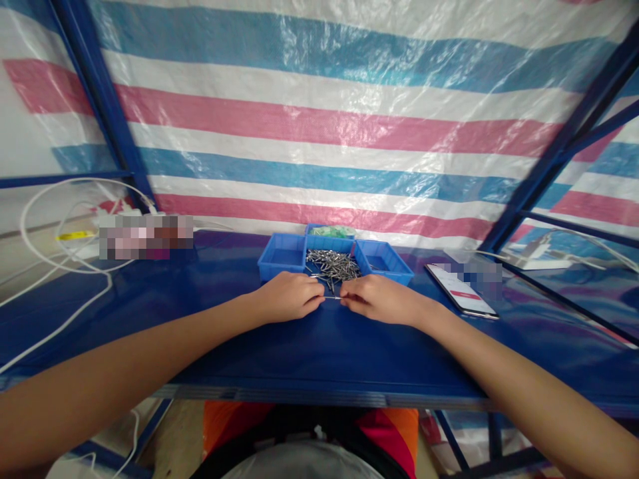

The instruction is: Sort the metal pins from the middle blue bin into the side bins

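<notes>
My left hand (294, 297) and my right hand (374, 298) face each other low over the table, fingertips pinched. Between them runs a thin, pale metal pin (332, 298), one end in each hand. It is too small for me to tell its exact kind. Just behind my hands, a heap of small silvery metal pins (335, 266) lies in the middle, between a left blue bin (282, 255) and a right blue bin (383, 261). Farther back, a third blue bin (330, 228) holds something green and clear, like plastic wrapping.
A phone (462, 291) with a lit screen lies to the right on the blue table (319, 362). White cables (107, 289) and a blurred-out item stand at the left. Blue metal posts (102, 100) frame a striped plastic sheet (329, 126) behind. A white power strip (542, 258) sits far right.
</notes>
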{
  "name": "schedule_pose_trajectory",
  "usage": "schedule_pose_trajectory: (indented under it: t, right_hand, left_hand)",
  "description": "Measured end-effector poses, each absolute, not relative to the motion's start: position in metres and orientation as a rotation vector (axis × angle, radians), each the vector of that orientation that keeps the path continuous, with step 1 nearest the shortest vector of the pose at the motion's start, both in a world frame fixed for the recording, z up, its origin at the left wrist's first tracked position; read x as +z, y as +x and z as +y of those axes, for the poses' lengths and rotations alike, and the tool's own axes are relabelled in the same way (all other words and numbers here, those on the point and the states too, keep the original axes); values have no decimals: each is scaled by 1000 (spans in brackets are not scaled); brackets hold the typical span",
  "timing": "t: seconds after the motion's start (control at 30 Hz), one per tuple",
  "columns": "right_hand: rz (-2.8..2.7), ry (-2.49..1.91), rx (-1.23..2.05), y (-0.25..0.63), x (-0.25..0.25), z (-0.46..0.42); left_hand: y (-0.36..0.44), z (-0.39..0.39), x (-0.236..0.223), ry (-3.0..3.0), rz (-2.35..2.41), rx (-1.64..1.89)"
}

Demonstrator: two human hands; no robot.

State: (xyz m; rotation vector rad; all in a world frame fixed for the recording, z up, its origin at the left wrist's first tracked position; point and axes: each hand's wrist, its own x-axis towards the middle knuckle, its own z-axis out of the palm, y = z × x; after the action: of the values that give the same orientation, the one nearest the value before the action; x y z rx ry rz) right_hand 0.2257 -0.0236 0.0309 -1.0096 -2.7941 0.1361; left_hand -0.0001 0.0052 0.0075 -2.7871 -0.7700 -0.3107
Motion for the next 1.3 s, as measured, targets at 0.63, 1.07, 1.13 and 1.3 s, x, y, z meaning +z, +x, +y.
schedule_pose_trajectory:
  t: [0.63,1.07,1.13,1.3]
  right_hand:
    - [-2798,-1045,172,225,28,-25]
    - [-2797,-1037,192,225,29,-25]
    - [-2799,-1028,199,225,29,-25]
    - [-2805,-1029,190,227,27,-24]
  left_hand:
    - [1,6,7,-2786,-769,-318]
    - [0,4,9,-2799,-775,-332]
    - [0,4,9,-2796,-766,-351]
    - [0,5,9,-2782,-736,-425]
